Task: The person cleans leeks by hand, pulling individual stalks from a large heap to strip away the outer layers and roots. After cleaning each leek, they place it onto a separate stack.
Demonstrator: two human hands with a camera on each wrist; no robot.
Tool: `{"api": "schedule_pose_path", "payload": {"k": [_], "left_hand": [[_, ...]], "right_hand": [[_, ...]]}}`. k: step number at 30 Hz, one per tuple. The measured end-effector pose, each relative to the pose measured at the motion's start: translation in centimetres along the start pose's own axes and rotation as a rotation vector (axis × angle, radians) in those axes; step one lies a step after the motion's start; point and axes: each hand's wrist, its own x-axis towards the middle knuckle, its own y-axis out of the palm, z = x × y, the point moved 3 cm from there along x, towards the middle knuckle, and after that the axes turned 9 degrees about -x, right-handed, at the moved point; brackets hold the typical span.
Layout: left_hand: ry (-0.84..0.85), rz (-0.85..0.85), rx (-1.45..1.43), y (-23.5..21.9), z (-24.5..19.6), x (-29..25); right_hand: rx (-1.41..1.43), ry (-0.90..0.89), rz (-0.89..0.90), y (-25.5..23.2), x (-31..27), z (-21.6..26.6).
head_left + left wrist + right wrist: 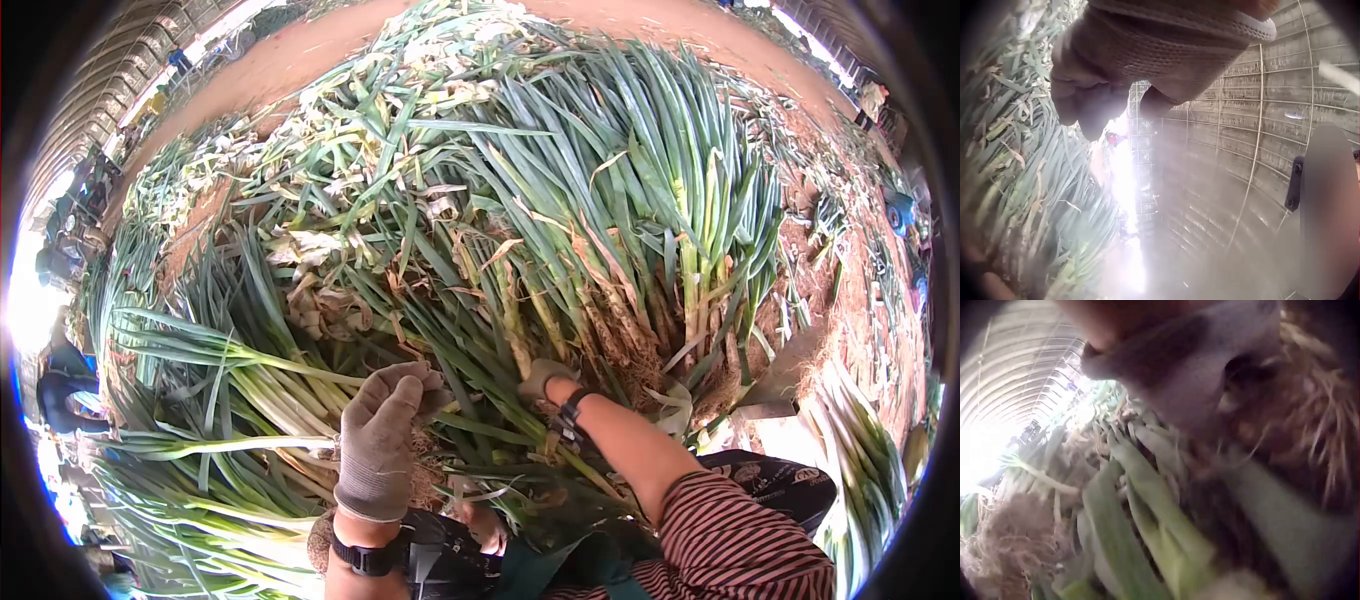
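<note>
My left hand (380, 445), in a grey knit glove, is raised over the green onions with its fingers loosely bent. In the left wrist view a gap shows between thumb and fingers, and nothing is in it. My right hand (545, 378), also gloved, reaches down among the lower ends of the green onions (515, 325). Its fingers are hidden by the stalks and the back of the hand, so I cannot tell whether they grip. In the right wrist view the glove (1191, 369) is close beside dry roots (1329, 406) and broad green leaves (1154, 506).
A large heap of green onions (620, 150) spreads ahead, with loose trimmed leaves (380, 130) behind it. More green onions (270, 400) lie at left, white stems inward. Another bundle (850, 450) lies at right. Bare soil (640, 20) shows beyond, under an arched roof (1229, 144).
</note>
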Motion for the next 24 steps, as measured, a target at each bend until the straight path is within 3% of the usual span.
{"api": "schedule_pose_path", "payload": {"k": [2, 4, 6, 8, 9, 10, 13, 16, 19, 20, 23, 24], "left_hand": [[0.003, -0.008, -0.011, -0.2, -0.2, 0.0], [0.012, -0.017, 0.000, -0.4, 0.0, -0.1], [0.033, -0.029, 0.040, -1.0, 0.7, 0.2], [0.019, -0.126, 0.095, -0.9, 1.4, 0.4], [0.013, -0.179, 0.122, -1.0, 1.9, 0.3], [-0.018, -0.126, 0.212, -0.7, 2.7, 0.2], [-0.387, -0.041, 0.135, 1.6, 7.1, -0.6], [-0.287, 0.051, 0.306, 1.8, 10.6, -0.8], [-0.173, 0.140, 0.056, 3.0, 9.5, -2.8], [-0.221, 0.111, -0.105, 4.0, 8.8, -3.7], [-0.161, 0.093, -0.191, 4.9, 8.3, -4.5], [-0.225, -0.010, 0.027, 5.6, 7.5, -5.8]], "right_hand": [[0.207, -0.312, -0.027, -1.2, -1.9, 0.1], [0.415, -0.498, -0.021, -2.1, -6.2, 0.3], [0.626, -0.568, 0.008, -3.1, -15.1, 1.5], [0.467, -0.610, -0.085, -0.9, -18.8, 1.3], [0.451, -0.598, -0.096, 0.7, -19.8, 0.8], [0.435, -0.585, -0.107, 2.2, -20.7, 0.4], [0.310, -0.467, -0.092, 3.3, -27.5, 0.1], [0.060, -0.369, -0.141, 4.7, -30.7, -0.9], [0.025, -0.365, -0.280, 4.9, -32.7, -2.2], [0.002, -0.338, -0.351, 4.7, -33.5, -2.4], [-0.044, -0.305, -0.550, 3.5, -35.3, -2.5], [-0.041, -0.320, -0.601, 3.0, -35.7, -2.7]]}}
